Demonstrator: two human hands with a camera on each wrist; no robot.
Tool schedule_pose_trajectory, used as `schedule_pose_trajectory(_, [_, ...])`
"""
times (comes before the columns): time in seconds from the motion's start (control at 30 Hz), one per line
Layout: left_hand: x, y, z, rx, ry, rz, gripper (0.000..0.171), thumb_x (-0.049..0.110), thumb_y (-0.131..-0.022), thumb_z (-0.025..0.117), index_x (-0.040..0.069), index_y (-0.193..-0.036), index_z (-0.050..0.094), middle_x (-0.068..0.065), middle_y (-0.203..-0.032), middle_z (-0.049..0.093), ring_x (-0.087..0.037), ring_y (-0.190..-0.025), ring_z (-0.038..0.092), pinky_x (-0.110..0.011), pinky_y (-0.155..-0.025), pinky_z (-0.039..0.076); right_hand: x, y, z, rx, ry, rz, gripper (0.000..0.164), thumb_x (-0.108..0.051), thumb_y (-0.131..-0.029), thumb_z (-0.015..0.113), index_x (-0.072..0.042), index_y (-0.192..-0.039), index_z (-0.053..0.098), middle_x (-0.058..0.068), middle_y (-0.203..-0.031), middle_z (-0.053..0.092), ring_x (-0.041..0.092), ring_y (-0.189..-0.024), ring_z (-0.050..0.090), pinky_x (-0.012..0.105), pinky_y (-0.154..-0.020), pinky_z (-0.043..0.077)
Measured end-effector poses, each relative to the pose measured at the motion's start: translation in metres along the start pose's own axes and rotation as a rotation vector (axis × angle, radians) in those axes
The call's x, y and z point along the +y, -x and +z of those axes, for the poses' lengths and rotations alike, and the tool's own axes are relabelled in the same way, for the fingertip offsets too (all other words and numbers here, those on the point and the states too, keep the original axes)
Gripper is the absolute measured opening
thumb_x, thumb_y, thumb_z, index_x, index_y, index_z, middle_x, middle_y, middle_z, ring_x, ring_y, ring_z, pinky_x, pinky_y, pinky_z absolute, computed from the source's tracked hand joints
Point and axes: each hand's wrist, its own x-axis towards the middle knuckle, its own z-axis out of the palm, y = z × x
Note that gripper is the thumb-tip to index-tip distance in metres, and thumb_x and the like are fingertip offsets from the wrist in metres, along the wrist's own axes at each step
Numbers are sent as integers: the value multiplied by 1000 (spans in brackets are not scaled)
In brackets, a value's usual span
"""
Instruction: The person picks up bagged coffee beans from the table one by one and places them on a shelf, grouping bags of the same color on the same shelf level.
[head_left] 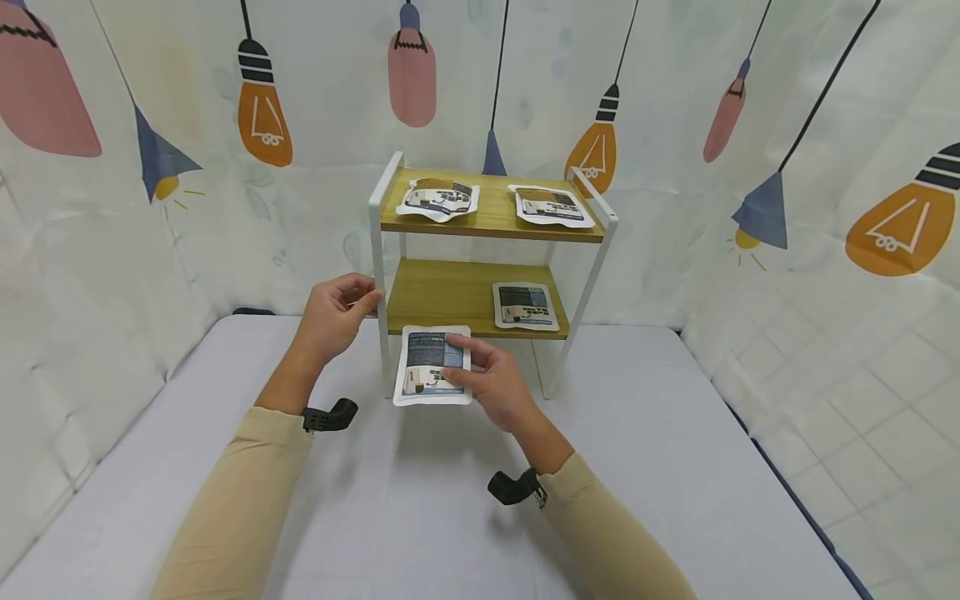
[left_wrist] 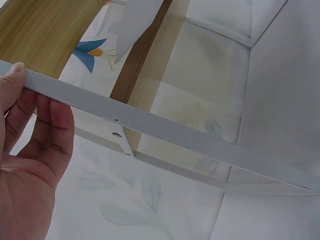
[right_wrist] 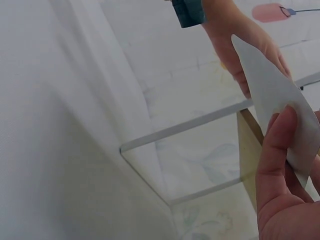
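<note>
A small two-tier rack with wooden boards and a white metal frame stands on the table. My left hand holds the rack's left front post, thumb on one side and curled fingers on the other. My right hand pinches a flat white-edged packet with a dark printed label, in front of the lower board's left part. Seen from the right wrist, the packet shows its plain white back, tilted. A similar packet lies on the right of the lower board.
On the top board lie two more packets, one at left and one at right. A white cloth covers the table. Curtains printed with lamps and bulbs hang behind and at both sides.
</note>
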Motion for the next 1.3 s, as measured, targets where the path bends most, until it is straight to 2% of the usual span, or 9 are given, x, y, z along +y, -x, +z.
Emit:
schedule_pose_trajectory(0.33, [-1,-1,0,6,12,23,28,26,-102,65,0,-113,70,-19,-108,72,-4,-85,71,-14,-81,58,-6,-5,0,-7,-57,20,55,5,-92,70,-14,-143,61,17,-139,59,25,-108,70,33,-86,63])
schedule_pose_trajectory(1.03, [-1,0,0,7,6,26,29,26,-102,65,0,-114,70,-18,-109,72,-5,-85,70,-14,-80,58,-15,-12,2,12,-82,52,50,1,-94,70,-14,-141,63,15,-136,59,21,-100,70,33,-83,64])
schedule_pose_trajectory(1.3, [-1,-1,0,5,4,21,28,25,-102,65,-1,-114,69,-18,-109,72,-5,-86,69,-13,-80,58,-20,-12,2,-7,-72,50,62,5,-86,77,-15,-142,62,14,-132,58,23,-106,67,37,-84,64])
